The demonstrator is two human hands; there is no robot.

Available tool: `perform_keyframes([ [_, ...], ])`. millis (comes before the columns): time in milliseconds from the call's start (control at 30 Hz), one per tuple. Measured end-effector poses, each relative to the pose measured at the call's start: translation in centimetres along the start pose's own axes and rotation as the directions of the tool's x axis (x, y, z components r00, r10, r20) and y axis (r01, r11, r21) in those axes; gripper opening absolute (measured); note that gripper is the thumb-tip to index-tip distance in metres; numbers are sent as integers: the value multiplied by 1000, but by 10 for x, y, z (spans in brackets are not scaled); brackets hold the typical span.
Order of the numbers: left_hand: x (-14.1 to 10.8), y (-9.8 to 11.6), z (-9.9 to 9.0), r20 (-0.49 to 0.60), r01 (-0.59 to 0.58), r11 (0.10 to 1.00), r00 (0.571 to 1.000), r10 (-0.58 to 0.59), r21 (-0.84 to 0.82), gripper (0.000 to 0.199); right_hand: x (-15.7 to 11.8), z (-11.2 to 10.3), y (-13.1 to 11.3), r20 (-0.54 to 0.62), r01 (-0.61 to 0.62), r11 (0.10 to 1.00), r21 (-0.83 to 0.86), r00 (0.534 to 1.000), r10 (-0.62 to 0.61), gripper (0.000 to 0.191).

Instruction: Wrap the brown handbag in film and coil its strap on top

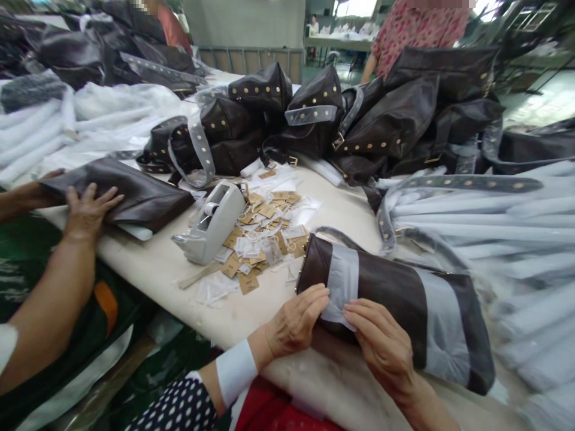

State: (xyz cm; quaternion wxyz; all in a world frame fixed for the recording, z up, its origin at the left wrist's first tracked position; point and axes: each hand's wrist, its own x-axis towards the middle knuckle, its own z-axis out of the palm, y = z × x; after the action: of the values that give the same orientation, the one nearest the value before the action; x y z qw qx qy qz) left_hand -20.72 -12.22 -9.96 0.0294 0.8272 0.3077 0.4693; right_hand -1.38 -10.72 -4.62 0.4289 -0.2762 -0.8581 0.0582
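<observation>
A dark brown leather handbag [390, 281] lies on its side at the table's front edge. Two whitish translucent wrapping strips cross it, a near one [344, 272] at its left end and another [442, 311] toward its right. My left hand [291, 320] has its fingers pressed together on the left edge of the near strip. On that strip's lower right edge, my right hand [381, 341] pinches the material between thumb and fingers. The bag's handle [431, 245], wrapped in clear film, lies behind it.
A grey tape dispenser [215, 221] stands beside scattered brown tags [247, 281]. Studded dark bags [251, 120] are piled at the back. White wrapped rolls [507, 209] lie at right. A co-worker's hand [87, 209] rests on another dark bag [135, 191] at left.
</observation>
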Motion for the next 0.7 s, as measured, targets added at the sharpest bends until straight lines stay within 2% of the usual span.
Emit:
perform_keyframes([
  [133, -1, -1, 2, -25, -1, 1000, 1000, 0, -18, 50, 1, -2, -4, 15, -16, 998, 61, 1000, 16, 25],
  [367, -2, 1, -1, 5, -25, 997, 1000, 25, -71, 45, -13, 1, -12, 68, 29, 994, 105, 997, -37, 22],
  [533, 2, 6, -5, 76, -56, 998, 995, 58, -35, 30, -26, 0, -15, 153, 44, 994, 99, 986, -59, 24],
  [700, 2, 4, -9, 157, -149, 989, 977, 144, 17, 20, -30, -2, -14, 133, 89, 996, 19, 987, -91, 23],
])
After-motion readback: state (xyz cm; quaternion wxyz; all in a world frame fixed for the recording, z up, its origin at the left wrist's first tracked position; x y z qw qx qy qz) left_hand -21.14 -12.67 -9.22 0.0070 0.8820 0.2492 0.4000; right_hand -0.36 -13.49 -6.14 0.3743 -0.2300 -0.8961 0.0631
